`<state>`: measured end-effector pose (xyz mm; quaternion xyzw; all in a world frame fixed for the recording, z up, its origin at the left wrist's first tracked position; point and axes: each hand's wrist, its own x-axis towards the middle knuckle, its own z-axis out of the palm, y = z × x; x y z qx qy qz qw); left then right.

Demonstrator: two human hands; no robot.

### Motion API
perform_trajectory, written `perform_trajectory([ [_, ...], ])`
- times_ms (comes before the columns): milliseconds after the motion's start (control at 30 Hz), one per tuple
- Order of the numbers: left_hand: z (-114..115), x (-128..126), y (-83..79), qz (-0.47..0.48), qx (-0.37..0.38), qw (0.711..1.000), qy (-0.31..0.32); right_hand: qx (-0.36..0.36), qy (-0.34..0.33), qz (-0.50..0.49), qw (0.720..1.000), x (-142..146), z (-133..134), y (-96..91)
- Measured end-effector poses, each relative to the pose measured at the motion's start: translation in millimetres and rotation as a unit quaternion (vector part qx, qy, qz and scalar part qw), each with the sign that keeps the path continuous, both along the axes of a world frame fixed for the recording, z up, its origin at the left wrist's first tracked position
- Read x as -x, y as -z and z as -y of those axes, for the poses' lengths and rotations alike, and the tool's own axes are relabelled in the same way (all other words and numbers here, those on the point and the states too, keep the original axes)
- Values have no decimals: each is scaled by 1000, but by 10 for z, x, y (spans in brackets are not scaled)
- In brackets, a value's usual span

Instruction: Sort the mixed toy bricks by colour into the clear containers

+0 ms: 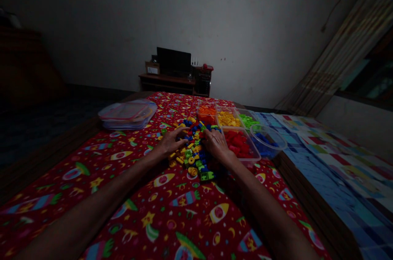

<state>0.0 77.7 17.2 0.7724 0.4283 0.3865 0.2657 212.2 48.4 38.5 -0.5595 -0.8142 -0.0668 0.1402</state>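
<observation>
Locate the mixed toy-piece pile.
Head view, centre: the pile lies on red cloth by left hand and right hand, left of the red-piece container.

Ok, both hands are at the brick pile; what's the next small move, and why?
I'd probably have the right hand pick a blue piece from the mixed pile and move it to the round tub: blue ones lie close by that hand, and the tub holds blue pieces.
</observation>
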Motion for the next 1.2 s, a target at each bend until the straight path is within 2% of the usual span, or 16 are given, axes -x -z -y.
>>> perform_trajectory([
  [167, -19, 8, 24, 8, 8, 1000, 0, -15, -8, -14, 1000, 6, 4, -34],
  [333, -7, 3, 7, -1, 4, 1000, -3, 21, -9, -76, 997, -8, 8, -143],
  [533, 49, -52, -67, 4, -2, 1000, -1, 58, -114, -243, 962, 75, -52, -102],
  [633, 89, -99, -104, -19, -18, 1000, 10, 69, -139, -262, 953, 150, -32, -107],
  [767, 125, -128, -114, -67, -44, 997, -23, 66, -150, -242, 956, 163, 8, -133],
  [900, 131, -97, -110, -102, -66, 991, -50, 33, -134, -223, 965, 105, 12, -157],
  [1000, 129, -66, -129, -129, -55, 987, -76, 20, -107, -212, 971, 17, 15, -274],
  [1100, 129, -54, -149, -127, -38, 988, -80, 15, -40, -164, 986, -181, 24, -471],
  [1200, 120, -59, -139, -115, -39, 991, -64, 15, 58, -85, 995, -479, 16, -617],
])
